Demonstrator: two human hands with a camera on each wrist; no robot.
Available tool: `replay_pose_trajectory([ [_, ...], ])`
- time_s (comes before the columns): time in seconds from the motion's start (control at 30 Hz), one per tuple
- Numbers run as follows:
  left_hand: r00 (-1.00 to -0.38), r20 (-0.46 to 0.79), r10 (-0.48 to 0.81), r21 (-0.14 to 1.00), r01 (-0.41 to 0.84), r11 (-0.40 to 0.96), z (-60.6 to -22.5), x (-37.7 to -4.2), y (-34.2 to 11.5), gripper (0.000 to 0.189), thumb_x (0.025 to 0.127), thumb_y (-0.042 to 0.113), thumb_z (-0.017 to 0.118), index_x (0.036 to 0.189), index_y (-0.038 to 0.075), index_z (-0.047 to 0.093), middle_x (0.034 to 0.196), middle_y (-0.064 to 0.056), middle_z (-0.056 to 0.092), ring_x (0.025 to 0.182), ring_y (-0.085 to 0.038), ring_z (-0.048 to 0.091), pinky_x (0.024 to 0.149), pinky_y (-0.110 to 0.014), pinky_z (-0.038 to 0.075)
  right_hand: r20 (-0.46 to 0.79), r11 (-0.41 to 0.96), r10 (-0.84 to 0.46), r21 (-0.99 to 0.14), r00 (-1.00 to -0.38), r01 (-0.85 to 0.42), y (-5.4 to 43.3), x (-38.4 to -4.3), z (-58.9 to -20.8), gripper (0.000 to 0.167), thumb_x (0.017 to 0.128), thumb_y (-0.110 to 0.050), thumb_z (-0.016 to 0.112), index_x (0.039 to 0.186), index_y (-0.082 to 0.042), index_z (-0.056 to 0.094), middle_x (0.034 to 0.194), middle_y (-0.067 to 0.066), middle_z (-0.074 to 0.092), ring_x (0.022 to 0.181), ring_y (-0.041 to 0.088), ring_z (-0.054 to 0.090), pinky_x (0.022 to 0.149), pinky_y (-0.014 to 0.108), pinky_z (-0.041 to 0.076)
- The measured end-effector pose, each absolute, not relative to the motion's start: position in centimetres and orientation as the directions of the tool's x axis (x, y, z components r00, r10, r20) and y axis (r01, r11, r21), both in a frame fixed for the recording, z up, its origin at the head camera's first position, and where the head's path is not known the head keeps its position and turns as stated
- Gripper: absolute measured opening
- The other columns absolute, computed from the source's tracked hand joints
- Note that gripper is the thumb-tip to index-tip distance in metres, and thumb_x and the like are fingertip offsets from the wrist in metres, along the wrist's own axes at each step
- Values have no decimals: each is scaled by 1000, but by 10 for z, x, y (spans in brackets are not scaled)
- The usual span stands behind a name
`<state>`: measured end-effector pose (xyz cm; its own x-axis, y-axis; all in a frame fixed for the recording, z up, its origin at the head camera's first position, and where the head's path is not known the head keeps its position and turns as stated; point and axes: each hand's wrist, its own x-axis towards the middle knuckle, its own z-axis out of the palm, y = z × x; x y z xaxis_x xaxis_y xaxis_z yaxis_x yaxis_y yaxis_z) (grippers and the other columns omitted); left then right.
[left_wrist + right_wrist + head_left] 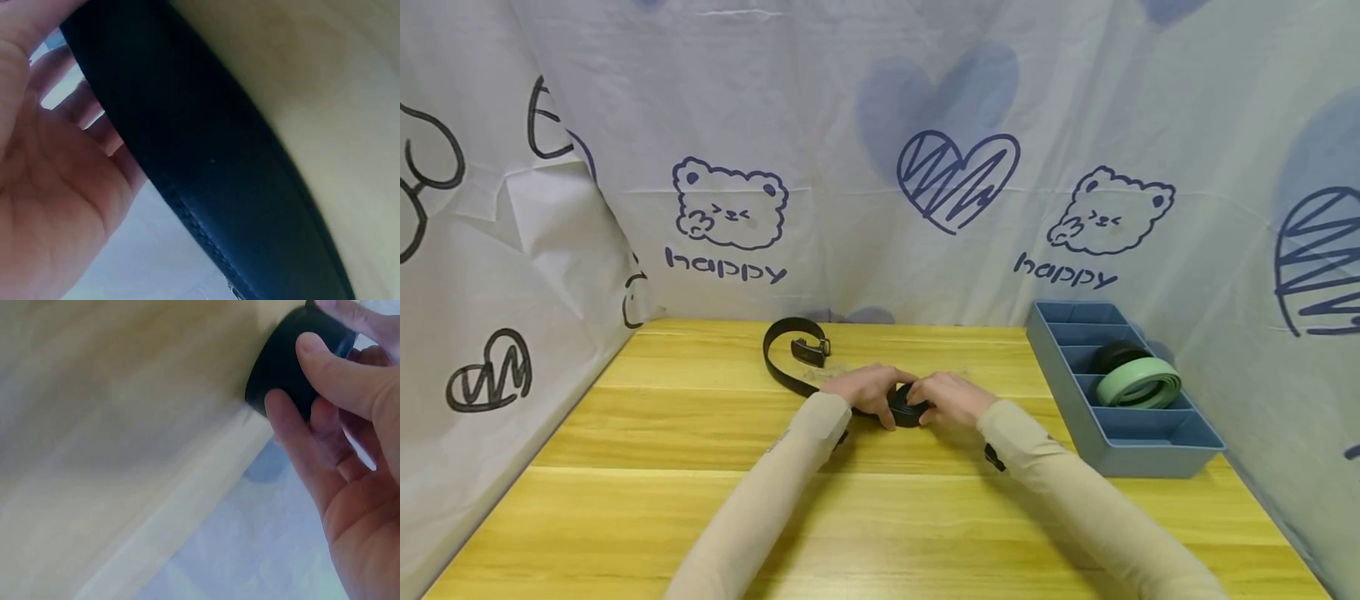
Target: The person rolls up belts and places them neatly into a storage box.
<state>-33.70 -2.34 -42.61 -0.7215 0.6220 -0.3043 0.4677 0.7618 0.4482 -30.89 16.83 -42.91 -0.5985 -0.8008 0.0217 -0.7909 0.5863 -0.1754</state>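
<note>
A black belt (778, 377) lies on the table, its near end wound into a small coil (907, 410) standing on edge or flat; I cannot tell which. From the left, my left hand (871, 390) holds this coil, fingers curled beside it. On the other side my right hand (953, 397) grips the coil between thumb and fingers, as the coil (281, 369) in the right wrist view shows. The unrolled strap (187, 137) crosses the left wrist view in front of the left palm. It curves away to the buckle (808, 352) at the back left.
On the right stands a grey-blue divided box (1078, 417). A rolled green belt (1138, 383) sits in its second compartment from the front, with a black roll (1118, 357) just behind. A patterned white cloth (850, 250) hangs behind the wooden table (895, 533).
</note>
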Motion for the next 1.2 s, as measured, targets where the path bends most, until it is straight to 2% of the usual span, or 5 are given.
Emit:
replay_pose_trajectory([
  [0.23, -710, -308, 634, 489, 453, 745, -425, -339, -22, 80, 73, 13, 88, 143, 27, 52, 115, 1, 67, 88, -12, 62, 84, -33, 52, 4, 543, -834, -172, -551, -822, 169, -312, -428, 27, 84, -14, 77, 110, -9, 75, 112, 6, 72, 104, 21, 68, 90, 33, 54],
  [0.43, -759, -228, 609, 413, 491, 767, -428, -339, -20, 76, 69, 27, 91, 138, 25, 58, 116, 2, 68, 87, -12, 63, 82, -31, 53, 50, 610, -774, -207, -631, -765, 165, -307, -434, 12, 86, -22, 76, 96, -14, 74, 94, 2, 72, 85, 14, 66, 77, 30, 53],
  [0.63, -794, -173, 583, 339, 507, 792, -433, -335, -14, 74, 67, 38, 90, 134, 23, 62, 125, 2, 66, 97, -12, 62, 86, -30, 51, 102, 659, -722, -199, -684, -726, 160, -299, -439, 16, 85, -29, 77, 83, -14, 71, 79, -2, 69, 67, 9, 59, 62, 25, 46],
  [1.0, -742, -229, 630, 410, 514, 754, -431, -338, -19, 78, 69, 28, 90, 139, 21, 56, 116, 1, 67, 90, -10, 61, 86, -30, 51, 107, 580, -784, -227, -612, -783, 169, -306, -439, 15, 84, -21, 78, 95, -12, 74, 96, 0, 74, 86, 14, 68, 77, 31, 54],
  [1.2, -732, -287, 618, 410, 489, 770, -428, -337, -19, 86, 70, 20, 90, 145, 28, 49, 117, 1, 66, 92, -13, 61, 87, -34, 52, 57, 523, -838, -199, -543, -829, 173, -307, -436, 13, 87, -17, 74, 98, -10, 75, 112, 6, 72, 102, 21, 68, 88, 34, 54],
])
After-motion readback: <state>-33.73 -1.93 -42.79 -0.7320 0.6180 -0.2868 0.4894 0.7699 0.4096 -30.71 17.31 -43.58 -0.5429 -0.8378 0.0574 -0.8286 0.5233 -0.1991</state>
